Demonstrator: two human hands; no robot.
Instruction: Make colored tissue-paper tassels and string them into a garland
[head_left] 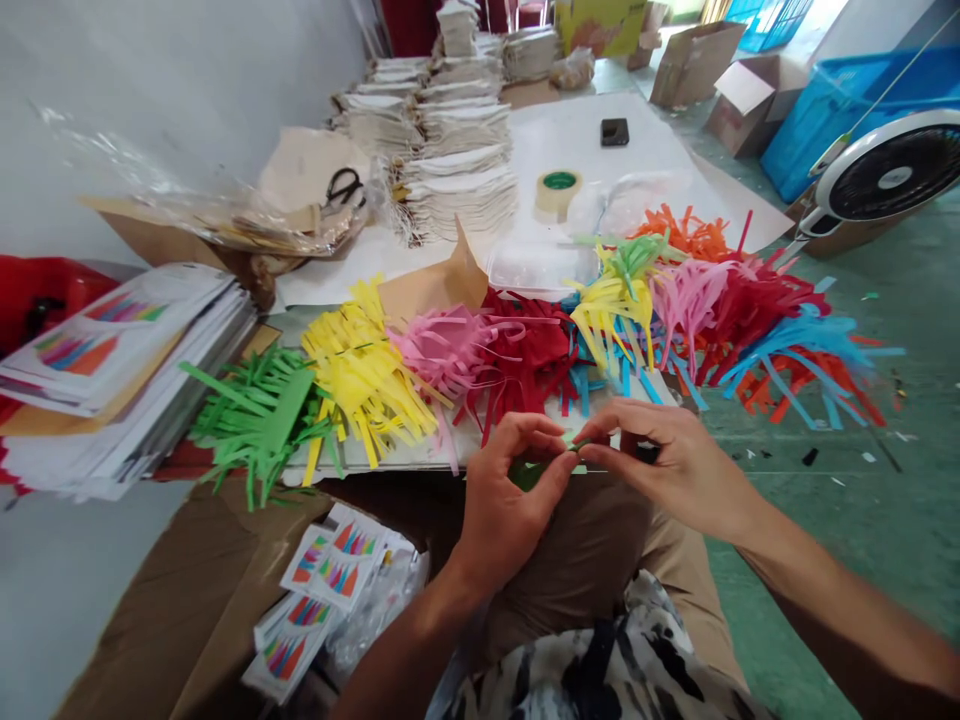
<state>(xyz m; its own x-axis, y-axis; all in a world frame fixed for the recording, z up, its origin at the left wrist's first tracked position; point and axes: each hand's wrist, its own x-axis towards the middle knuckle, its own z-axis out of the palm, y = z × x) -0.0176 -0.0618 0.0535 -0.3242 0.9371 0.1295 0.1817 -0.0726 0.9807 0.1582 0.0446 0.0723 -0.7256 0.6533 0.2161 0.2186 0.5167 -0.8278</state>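
Observation:
My left hand (514,500) and my right hand (667,460) meet above my lap at the table's front edge. Both sets of fingertips pinch a small piece of green paper (576,446), mostly covered by the fingers. Just beyond them lie fringed paper tassels: a dark red bunch (529,350), a pink bunch (442,350), a yellow bunch (367,370) and a green bunch (262,415). Farther right is a mixed heap with yellow (616,310), pink (691,300) and blue strips (802,350).
Stacks of folded pale paper (461,195), a tape roll (559,195), scissors (345,188) and a black box-shaped object (614,132) occupy the table. Printed sheets (135,350) pile up at left. A fan (892,175) stands right. Printed cards (337,560) lie in an open carton below.

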